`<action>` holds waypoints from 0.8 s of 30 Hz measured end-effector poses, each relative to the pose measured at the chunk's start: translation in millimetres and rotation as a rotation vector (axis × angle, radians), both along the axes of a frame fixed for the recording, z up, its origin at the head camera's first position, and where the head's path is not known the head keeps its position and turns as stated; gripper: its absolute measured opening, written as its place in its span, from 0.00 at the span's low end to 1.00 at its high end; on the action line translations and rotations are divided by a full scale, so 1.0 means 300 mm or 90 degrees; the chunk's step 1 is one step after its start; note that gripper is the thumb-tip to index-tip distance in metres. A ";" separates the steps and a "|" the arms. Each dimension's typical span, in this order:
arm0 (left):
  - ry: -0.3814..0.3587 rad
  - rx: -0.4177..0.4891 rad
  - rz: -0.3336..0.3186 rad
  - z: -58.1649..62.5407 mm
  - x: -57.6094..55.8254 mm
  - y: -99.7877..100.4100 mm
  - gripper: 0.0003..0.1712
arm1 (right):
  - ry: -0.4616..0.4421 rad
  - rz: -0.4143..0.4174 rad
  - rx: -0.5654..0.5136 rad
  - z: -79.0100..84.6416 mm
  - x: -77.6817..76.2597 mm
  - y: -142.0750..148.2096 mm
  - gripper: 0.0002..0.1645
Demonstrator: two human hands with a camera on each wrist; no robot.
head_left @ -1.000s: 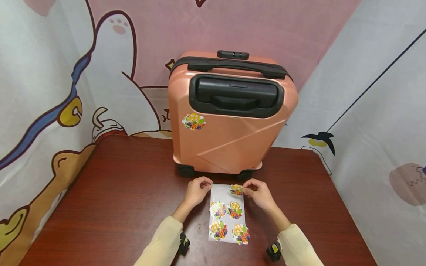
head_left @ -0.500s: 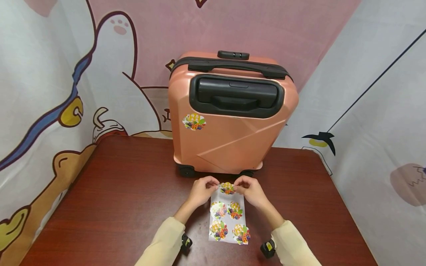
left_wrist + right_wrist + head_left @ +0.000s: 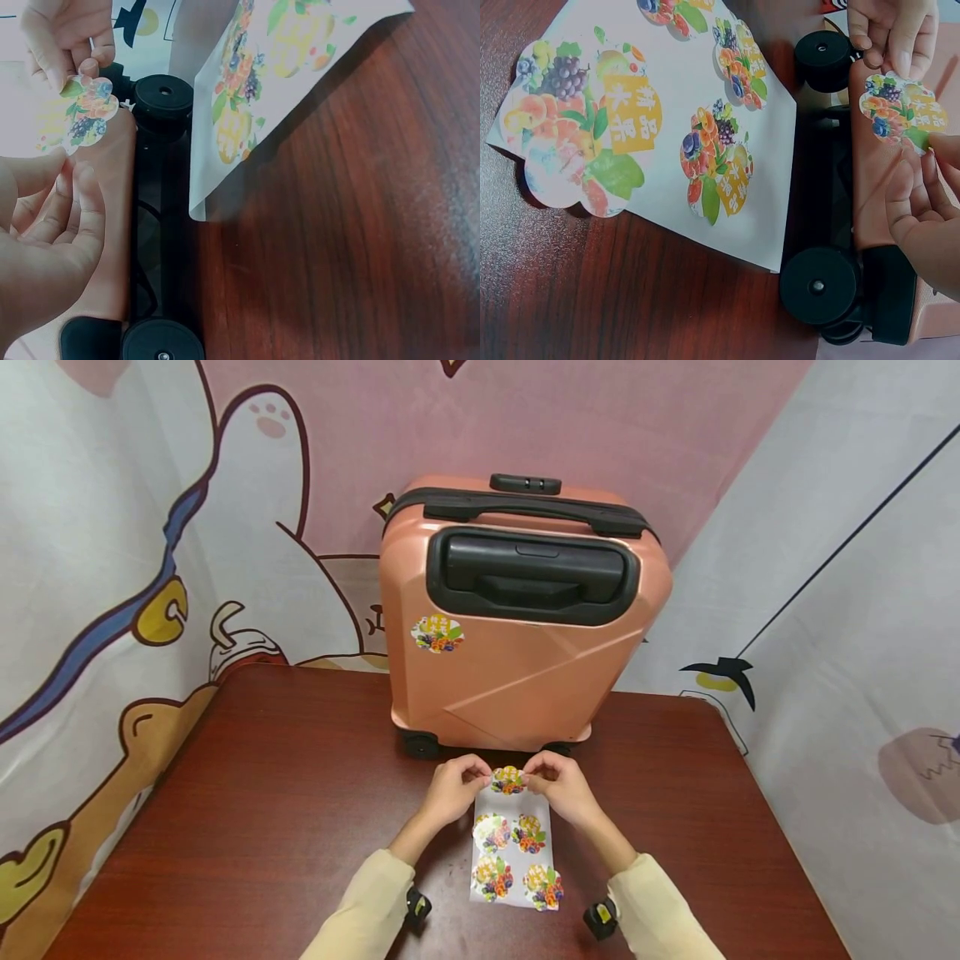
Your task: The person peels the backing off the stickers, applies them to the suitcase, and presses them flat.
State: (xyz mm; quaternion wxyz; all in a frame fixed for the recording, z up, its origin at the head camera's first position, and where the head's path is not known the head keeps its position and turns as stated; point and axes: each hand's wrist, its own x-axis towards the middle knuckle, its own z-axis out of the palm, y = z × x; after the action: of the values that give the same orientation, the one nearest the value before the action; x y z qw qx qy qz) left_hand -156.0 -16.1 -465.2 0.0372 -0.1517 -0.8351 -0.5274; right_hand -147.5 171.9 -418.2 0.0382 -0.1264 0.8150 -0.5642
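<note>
A colourful fruit sticker (image 3: 508, 780) is stretched between both hands, off its sheet. My left hand (image 3: 452, 792) pinches its left edge between thumb and fingers, and my right hand (image 3: 561, 787) pinches its right edge. In the left wrist view the sticker (image 3: 88, 112) faces the camera, with fingertips right at its two sides. Below the hands lies the white sticker sheet (image 3: 513, 877), bearing several more fruit stickers, some overhanging its edges. Just behind the hands stands an upright salmon-pink suitcase (image 3: 510, 685), with one similar fruit sticker (image 3: 437, 634) on the upper left of its front.
The suitcase stands on black wheels (image 3: 421, 745) toward the back of a dark red-brown wooden table (image 3: 300, 827). A pink and white cartoon-printed cloth (image 3: 330, 460) hangs behind and along both sides. A black camera (image 3: 602, 917) sits at the right wrist.
My right hand has moved left, carrying the sticker away from the sheet's right side. My left hand has shifted slightly right and taken hold of the sticker's other edge.
</note>
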 end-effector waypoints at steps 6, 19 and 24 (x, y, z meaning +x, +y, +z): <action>0.000 0.011 0.002 0.017 0.000 -0.006 0.03 | -0.004 -0.012 -0.002 -0.002 -0.002 -0.001 0.03; 0.012 0.016 0.023 0.054 -0.011 -0.016 0.02 | 0.019 -0.021 -0.022 0.014 -0.003 -0.015 0.03; 0.014 0.036 0.025 0.073 -0.017 -0.020 0.02 | 0.040 -0.031 -0.043 -0.017 -0.033 -0.012 0.03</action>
State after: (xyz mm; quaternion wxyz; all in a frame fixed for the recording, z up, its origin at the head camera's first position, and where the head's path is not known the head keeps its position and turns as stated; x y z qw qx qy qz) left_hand -161.0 -22.0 -443.1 0.0609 -0.1401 -0.8223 -0.5482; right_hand -157.5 168.3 -423.3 -0.0052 -0.1256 0.7991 -0.5879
